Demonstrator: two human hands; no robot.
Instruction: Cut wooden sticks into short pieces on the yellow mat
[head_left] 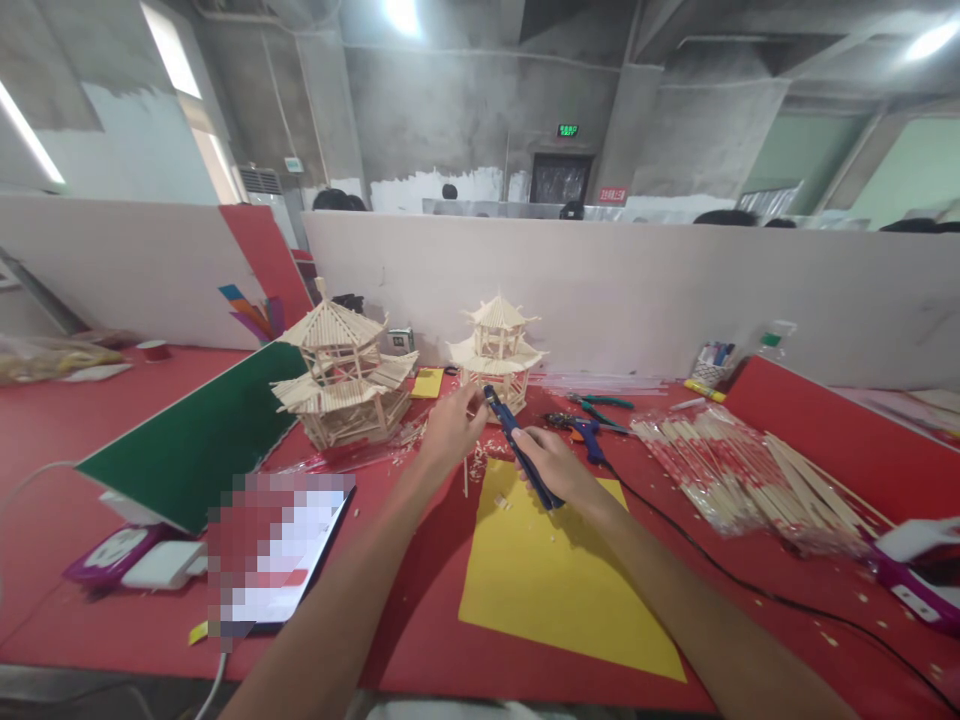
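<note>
My right hand (551, 460) is wrapped round a long dark blue hand tool (534, 472) held at a slant above a yellow sheet (555, 600). At the tool's far end, my left hand (452, 430) is closed, its thumb and fingertips pinched together close to the tip. A thin pale wooden stick (466, 477) shows below the left hand and appears to be held in it. Just beyond the hands stands a small two-tiered pavilion model (499, 350) made of sticks. A larger stick pavilion (337, 380) is to its left. Small wood chips lie around.
A glue gun (589, 435) with a trailing black cable and green-handled pliers (600, 402) lie to the right. Bagged wooden sticks (720, 465) are farther right. At left are a tablet (289, 560), a green board (202, 440) and a power strip (120, 550). A pale partition (630, 290) closes the back.
</note>
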